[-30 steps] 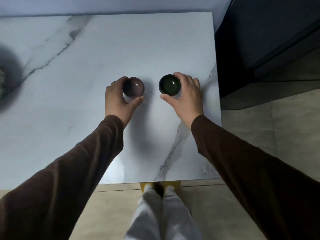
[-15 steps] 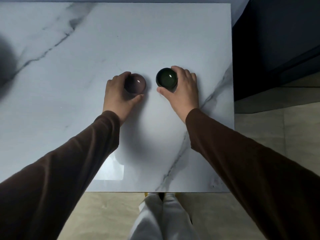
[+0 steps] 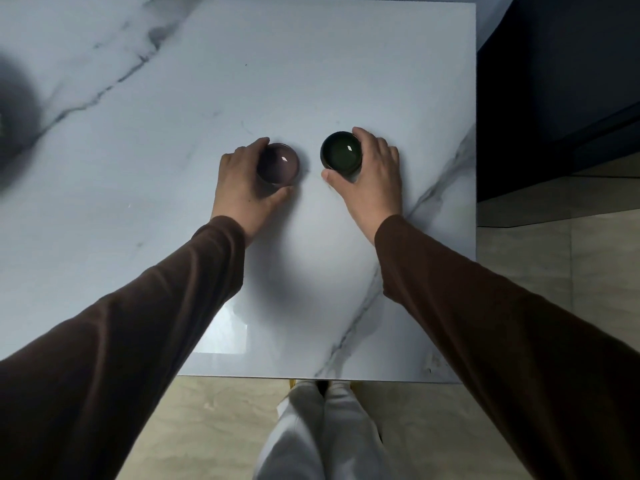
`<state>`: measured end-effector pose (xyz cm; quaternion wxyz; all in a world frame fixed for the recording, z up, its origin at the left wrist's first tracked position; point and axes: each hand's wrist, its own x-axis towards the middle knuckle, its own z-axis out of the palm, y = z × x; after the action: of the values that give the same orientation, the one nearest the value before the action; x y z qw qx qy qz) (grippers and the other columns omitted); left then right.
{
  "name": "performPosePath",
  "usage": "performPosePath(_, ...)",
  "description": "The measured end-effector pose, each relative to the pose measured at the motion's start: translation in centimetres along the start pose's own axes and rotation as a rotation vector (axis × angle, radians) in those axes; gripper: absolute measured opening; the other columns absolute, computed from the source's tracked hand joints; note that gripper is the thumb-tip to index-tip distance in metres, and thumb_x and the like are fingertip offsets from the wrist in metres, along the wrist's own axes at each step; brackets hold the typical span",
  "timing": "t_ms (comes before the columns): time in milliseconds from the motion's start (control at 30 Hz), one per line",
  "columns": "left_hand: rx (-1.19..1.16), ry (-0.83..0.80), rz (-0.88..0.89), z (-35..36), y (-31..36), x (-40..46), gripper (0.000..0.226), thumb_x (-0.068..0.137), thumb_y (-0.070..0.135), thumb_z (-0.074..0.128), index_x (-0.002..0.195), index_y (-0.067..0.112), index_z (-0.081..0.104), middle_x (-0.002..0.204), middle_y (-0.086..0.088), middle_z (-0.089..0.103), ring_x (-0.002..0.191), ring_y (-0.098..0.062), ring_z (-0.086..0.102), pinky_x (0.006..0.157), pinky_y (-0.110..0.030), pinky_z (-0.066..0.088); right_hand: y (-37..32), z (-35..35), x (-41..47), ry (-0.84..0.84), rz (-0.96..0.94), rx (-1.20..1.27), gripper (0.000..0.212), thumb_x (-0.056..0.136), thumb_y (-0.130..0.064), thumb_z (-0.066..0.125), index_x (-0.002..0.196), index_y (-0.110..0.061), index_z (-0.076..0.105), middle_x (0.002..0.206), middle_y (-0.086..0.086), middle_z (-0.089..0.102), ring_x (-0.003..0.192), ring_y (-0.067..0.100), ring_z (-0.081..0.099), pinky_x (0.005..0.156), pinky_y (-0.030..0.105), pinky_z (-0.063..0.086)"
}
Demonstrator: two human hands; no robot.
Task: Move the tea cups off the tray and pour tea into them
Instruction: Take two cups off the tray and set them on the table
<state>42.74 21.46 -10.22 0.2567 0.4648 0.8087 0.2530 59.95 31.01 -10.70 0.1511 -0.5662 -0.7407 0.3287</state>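
Tea cups: the purple cup [image 3: 278, 163] and green cup [image 3: 342, 155] stand upright, near each other, on the marble table [image 3: 346, 64] at centre, off any tray. Left hand [image 3: 242, 188] at 9 o'clock grasps purple; right hand [image 3: 372, 178] at 3 o'clock grasps green. Pouring seemingly remains; no teapot shows.

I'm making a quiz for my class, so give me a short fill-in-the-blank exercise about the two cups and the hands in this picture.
1. The left hand grips the small round purple-brown tea cup, while the right hand grips the small round dark ______ tea cup.
2. Both cups stand on the white ______ table top with grey veins.
3. The two cups stand ______, not touching.
4. Both arms wear long ______ sleeves.

Missing words: green; marble; apart; brown
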Motion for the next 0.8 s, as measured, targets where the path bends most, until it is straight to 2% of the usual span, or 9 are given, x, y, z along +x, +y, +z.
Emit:
performPosePath(100, 0.007, -0.030, -0.023, -0.4, 0.2, -0.4, 0.086, 0.077, 0.034, 0.075, 0.149, 0.020, 0.031, 0.139, -0.005, 0.046, 0.129, -0.025, 0.035, 0.104, -0.027, 0.029, -0.3, -0.6, -0.4, -0.050, -0.004, -0.048, 0.087, 0.079, -0.044, 0.075, 0.150, -0.012, 0.034, 0.142, 0.008, 0.048, 0.129, 0.030, 0.038, 0.111, 0.035, 0.031)
performPosePath(167, 0.023, -0.023, -0.033, -1.0, 0.4, -1.1, 0.086, 0.078, 0.033, 0.075, 0.150, 0.020, 0.030, 0.143, -0.005, 0.043, 0.132, -0.026, 0.033, 0.108, -0.029, 0.029, -0.8, -1.4, -1.0, -0.049, -0.019, -0.102, 0.088, 0.079, -0.044, 0.074, 0.151, -0.014, 0.031, 0.145, 0.007, 0.044, 0.130, 0.029, 0.037, 0.110, 0.033, 0.029)
performPosePath(333, 0.044, 0.041, -0.029, -3.6, 0.6, -3.8, 0.073, 0.083, 0.030, 0.070, 0.146, 0.017, 0.036, 0.145, -0.003, 0.041, 0.134, -0.023, 0.033, 0.106, -0.022, 0.025, -3.7, -3.5, -3.7, 0.005, -0.144, -0.247, 0.063, 0.086, -0.037, 0.066, 0.142, -0.020, 0.043, 0.143, -0.001, 0.046, 0.128, 0.025, 0.039, 0.105, 0.035, 0.037)
performPosePath(467, 0.095, 0.066, -0.013, -6.9, 0.0, -6.5, 0.058, 0.085, 0.026, 0.066, 0.138, 0.016, 0.046, 0.137, -0.003, 0.049, 0.129, -0.024, 0.039, 0.101, -0.021, 0.029, -7.2, -4.1, -6.4, -0.074, -0.270, -0.314, 0.044, 0.088, -0.032, 0.062, 0.130, -0.021, 0.053, 0.136, -0.001, 0.051, 0.124, 0.026, 0.042, 0.100, 0.038, 0.039)
performPosePath(600, 0.142, 0.072, 0.002, -10.5, -1.8, -9.2, 0.050, 0.086, 0.024, 0.066, 0.133, 0.014, 0.051, 0.130, -0.004, 0.054, 0.123, -0.026, 0.043, 0.099, -0.022, 0.031, -11.0, -2.9, -8.8, -0.149, -0.326, -0.363, 0.039, 0.090, -0.033, 0.060, 0.127, -0.020, 0.056, 0.133, 0.000, 0.053, 0.123, 0.027, 0.043, 0.101, 0.037, 0.038)
performPosePath(800, 0.154, 0.067, 0.007, -17.0, -6.4, -12.6, 0.049, 0.086, 0.023, 0.066, 0.132, 0.013, 0.052, 0.131, -0.006, 0.055, 0.124, -0.028, 0.043, 0.103, -0.033, 0.037, -18.3, 1.2, -12.5, -0.186, -0.332, -0.354, 0.038, 0.092, -0.031, 0.058, 0.128, -0.021, 0.057, 0.132, -0.001, 0.054, 0.125, 0.024, 0.042, 0.101, 0.035, 0.035)
